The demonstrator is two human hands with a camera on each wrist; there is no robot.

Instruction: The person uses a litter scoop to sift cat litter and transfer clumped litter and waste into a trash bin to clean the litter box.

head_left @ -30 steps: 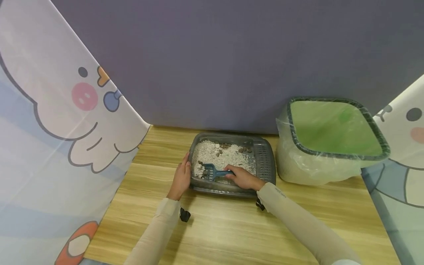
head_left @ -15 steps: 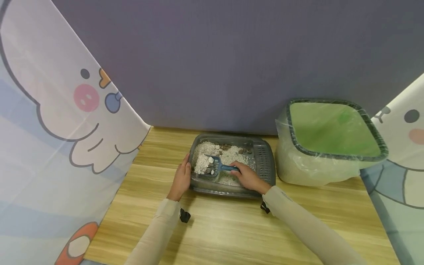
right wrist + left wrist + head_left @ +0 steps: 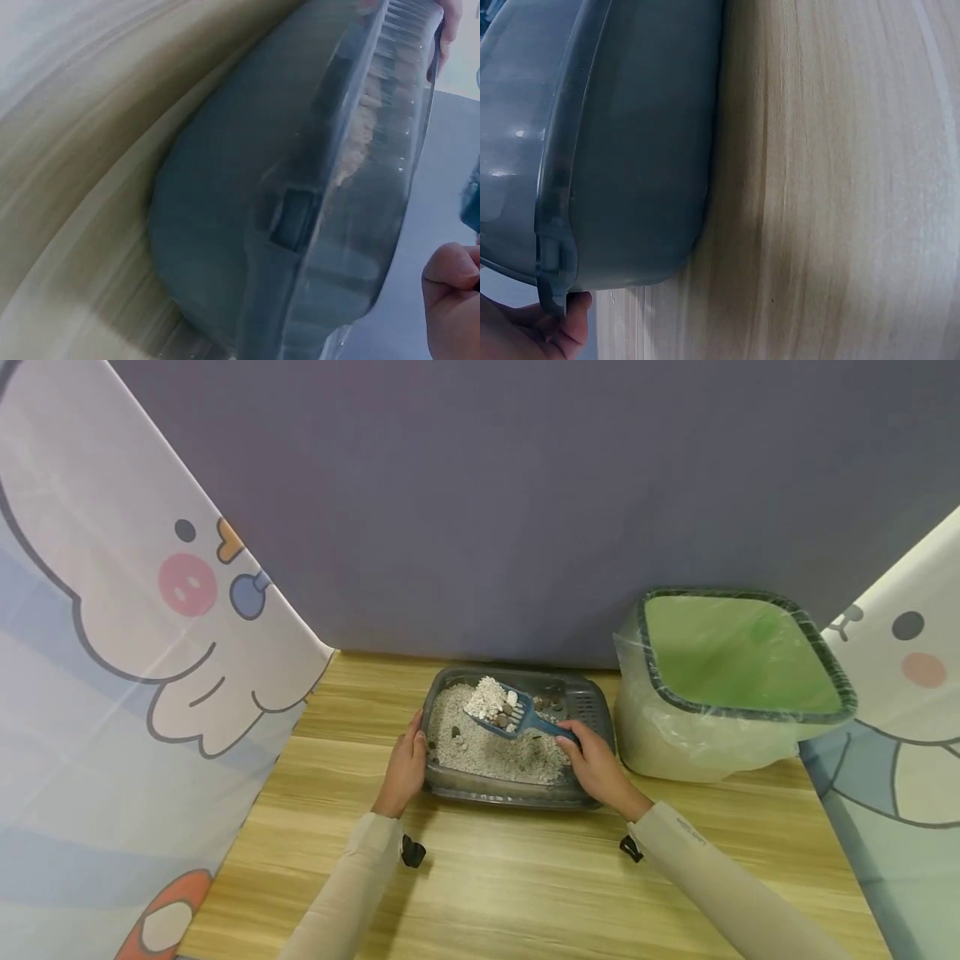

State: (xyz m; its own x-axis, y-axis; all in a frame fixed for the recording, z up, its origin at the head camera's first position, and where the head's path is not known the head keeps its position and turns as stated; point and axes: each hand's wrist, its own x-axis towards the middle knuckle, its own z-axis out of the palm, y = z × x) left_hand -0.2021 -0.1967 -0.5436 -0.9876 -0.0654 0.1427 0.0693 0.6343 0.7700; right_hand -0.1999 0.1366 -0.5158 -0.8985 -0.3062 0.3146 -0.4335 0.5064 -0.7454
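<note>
A grey plastic litter box [image 3: 517, 797] sits on the table with pale litter [image 3: 495, 762] and some brown lumps inside. My left hand [image 3: 405, 768] grips its left end; in the left wrist view the fingers [image 3: 576, 322] curl at the rim. With my right hand [image 3: 597, 767] I hold a blue slotted litter scoop [image 3: 529, 718] by its handle. The scoop is over the box, loaded with pale litter and several brown and white lumps. In the right wrist view the right hand [image 3: 450, 292] is partly cut off at the edge.
A large bin [image 3: 675, 747] lined with a clear bag stands right of the box, its top uncovered and its inside green. Behind the wooden table [image 3: 517, 885] rises a grey wall [image 3: 480, 510]. Printed cartoon curtains [image 3: 247, 693] flank both sides.
My right hand has raised the scoop out of the litter and moved it right, with litter and lumps on it. The left hand keeps its place on the box.
</note>
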